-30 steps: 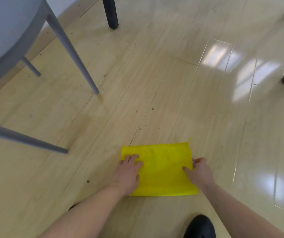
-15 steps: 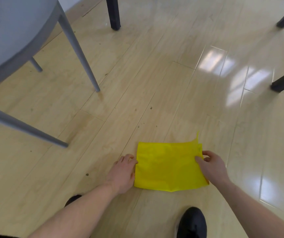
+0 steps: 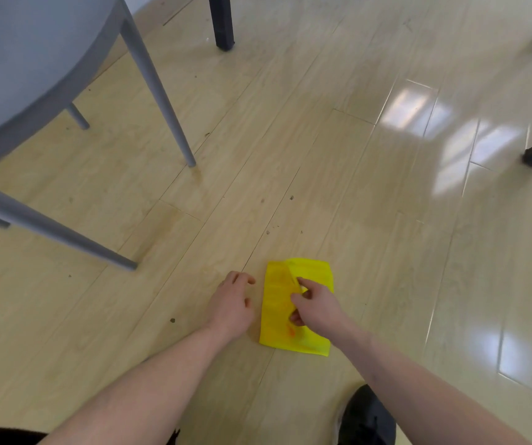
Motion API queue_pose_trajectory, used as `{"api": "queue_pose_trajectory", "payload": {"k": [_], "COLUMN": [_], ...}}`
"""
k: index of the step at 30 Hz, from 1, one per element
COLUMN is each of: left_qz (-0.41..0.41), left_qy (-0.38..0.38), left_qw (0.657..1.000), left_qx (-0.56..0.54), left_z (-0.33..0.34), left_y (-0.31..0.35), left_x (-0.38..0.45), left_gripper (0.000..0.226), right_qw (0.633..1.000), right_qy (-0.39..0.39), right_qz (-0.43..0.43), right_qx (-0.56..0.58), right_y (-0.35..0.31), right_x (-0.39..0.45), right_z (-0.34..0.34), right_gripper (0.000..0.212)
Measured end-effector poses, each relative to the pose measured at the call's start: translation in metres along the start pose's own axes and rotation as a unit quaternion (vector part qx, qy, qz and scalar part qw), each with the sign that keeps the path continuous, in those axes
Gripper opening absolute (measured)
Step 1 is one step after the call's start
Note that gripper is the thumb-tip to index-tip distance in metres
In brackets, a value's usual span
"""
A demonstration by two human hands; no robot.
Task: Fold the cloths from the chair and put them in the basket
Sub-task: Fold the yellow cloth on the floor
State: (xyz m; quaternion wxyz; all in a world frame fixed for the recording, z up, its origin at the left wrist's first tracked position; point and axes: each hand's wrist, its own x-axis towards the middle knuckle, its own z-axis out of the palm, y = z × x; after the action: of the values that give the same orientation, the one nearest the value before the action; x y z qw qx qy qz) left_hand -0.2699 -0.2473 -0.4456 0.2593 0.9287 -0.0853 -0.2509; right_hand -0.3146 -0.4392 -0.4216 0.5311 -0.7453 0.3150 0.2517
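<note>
The yellow cloth (image 3: 293, 309) lies on the wooden floor (image 3: 290, 139) just in front of the person, already folded to a narrow rectangle. In the head view, the right hand (image 3: 317, 308) rests on top of it; its fingers are bent and seem to pinch the upper layer near the middle fold, so this grip appears closed on the cloth. The left hand (image 3: 230, 305) is just beside the left edge of the cloth, not touching it, with fingers loosely curled and holding nothing.

The step in hand seems to be the last fold or the flattening of it. The next move probably calls for pressing the layers flat, then lifting the cloth with both hands so that the fold does not open.

The grey chair (image 3: 33, 75) stands at the upper left, near. Dark furniture legs (image 3: 222, 24) stand further away, and a black shoe (image 3: 365, 419) is at the bottom. No basket is visible, so the way to it cannot be judged.
</note>
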Motion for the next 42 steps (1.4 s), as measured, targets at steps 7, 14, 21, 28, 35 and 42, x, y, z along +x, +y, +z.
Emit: {"api": "queue_pose_trajectory", "payload": {"k": [7, 14, 21, 28, 35, 42], "left_qz": [-0.041, 0.042, 0.039, -0.035, 0.014, 0.176], "left_qy": [0.016, -0.026, -0.086, -0.198, -0.095, 0.006], "left_qw": [0.999, 0.999, 0.989, 0.979, 0.993, 0.984], "left_qx": [-0.026, 0.022, 0.109, 0.027, -0.073, 0.034], "left_z": [-0.003, 0.01, 0.023, 0.017, 0.002, 0.008], "left_y": [-0.009, 0.025, 0.04, 0.04, 0.051, 0.057], "left_x": [0.014, 0.052, 0.082, 0.085, 0.073, 0.052], "left_gripper": [0.039, 0.051, 0.06, 0.038, 0.014, 0.03], "right_qw": [0.998, 0.978, 0.99, 0.998, 0.991, 0.965], "right_qy": [-0.001, 0.178, 0.135, 0.05, 0.13, 0.225], "right_qz": [-0.029, -0.026, 0.019, 0.032, -0.04, -0.114], "right_qx": [-0.056, -0.105, -0.016, -0.013, -0.007, -0.071], "right_y": [0.013, 0.047, 0.047, 0.035, 0.032, 0.03], "right_x": [0.008, 0.031, 0.056, 0.05, 0.036, 0.017], "right_z": [0.008, -0.049, -0.05, -0.049, -0.063, -0.066], "right_gripper": [0.045, 0.048, 0.057, 0.033, 0.024, 0.02]}}
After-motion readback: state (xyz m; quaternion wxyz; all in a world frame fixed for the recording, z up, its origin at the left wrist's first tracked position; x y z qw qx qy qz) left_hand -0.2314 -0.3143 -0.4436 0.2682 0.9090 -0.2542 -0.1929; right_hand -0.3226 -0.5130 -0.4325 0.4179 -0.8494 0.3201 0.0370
